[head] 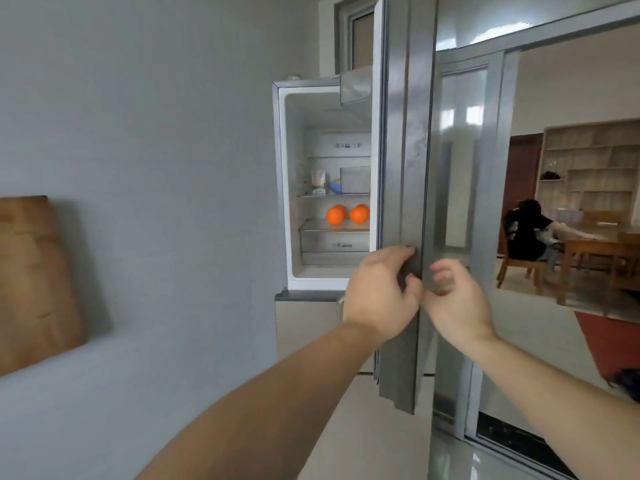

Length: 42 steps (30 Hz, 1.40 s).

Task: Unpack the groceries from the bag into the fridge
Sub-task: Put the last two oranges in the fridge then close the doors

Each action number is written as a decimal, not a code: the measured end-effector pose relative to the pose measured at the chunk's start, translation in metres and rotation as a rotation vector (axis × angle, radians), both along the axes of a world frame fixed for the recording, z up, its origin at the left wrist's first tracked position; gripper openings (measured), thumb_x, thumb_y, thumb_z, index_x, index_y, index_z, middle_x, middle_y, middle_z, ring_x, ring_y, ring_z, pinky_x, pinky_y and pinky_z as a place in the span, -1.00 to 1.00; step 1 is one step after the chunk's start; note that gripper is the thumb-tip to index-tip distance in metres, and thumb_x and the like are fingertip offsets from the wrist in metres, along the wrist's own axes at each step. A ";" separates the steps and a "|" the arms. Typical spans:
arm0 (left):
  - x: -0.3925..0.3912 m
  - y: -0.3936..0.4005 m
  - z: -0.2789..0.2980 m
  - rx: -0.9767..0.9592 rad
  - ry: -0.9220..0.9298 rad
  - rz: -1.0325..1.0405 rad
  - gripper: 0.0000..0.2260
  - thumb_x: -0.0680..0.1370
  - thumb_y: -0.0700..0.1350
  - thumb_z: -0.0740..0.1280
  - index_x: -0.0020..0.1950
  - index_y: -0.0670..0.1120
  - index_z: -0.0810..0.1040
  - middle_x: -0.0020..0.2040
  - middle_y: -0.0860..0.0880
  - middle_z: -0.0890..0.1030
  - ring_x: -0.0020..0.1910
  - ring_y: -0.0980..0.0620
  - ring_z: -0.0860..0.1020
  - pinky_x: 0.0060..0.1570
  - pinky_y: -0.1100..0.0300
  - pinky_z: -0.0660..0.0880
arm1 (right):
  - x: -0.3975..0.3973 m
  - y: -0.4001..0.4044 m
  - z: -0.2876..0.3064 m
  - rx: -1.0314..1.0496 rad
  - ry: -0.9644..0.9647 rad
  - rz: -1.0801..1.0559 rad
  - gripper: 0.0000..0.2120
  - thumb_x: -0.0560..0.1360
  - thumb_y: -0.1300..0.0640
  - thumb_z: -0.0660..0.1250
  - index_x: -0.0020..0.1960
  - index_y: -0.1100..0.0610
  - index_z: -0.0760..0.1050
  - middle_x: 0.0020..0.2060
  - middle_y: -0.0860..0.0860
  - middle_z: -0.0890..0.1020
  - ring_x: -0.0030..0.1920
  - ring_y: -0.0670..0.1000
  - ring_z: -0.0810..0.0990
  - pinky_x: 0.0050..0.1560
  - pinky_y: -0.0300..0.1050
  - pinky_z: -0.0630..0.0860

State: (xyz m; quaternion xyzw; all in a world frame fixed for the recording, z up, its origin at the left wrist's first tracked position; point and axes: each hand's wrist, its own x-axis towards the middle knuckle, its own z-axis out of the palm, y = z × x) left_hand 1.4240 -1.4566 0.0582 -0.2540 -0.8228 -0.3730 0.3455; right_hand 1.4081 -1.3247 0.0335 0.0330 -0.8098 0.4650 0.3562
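Note:
The fridge stands against the grey wall with its upper compartment open. Inside, three oranges lie on a glass shelf above a clear drawer. One shelf up are a white carton, a blue and yellow item and a clear box. The grey fridge door is seen edge-on in front of me. My left hand grips that door's edge at its lower part. My right hand hovers just right of the door, fingers curled, with nothing visible in them. No bag is in view.
A wooden board leans on the wall at the left. The fridge's lower compartment is closed. Right of the door runs a glass sliding partition; beyond it a person sits at a wooden table. A red mat lies on the floor.

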 end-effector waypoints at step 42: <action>-0.413 -0.250 0.031 0.469 -0.541 0.041 -0.63 0.28 -0.13 0.24 0.03 0.09 0.59 -0.02 0.09 0.68 -0.05 0.15 0.62 -0.05 0.31 0.49 | -0.432 -0.226 -0.014 1.105 0.121 -0.029 -0.12 0.00 0.00 0.60 0.30 0.18 0.50 0.38 0.15 0.44 0.32 0.20 0.36 -0.11 0.18 0.49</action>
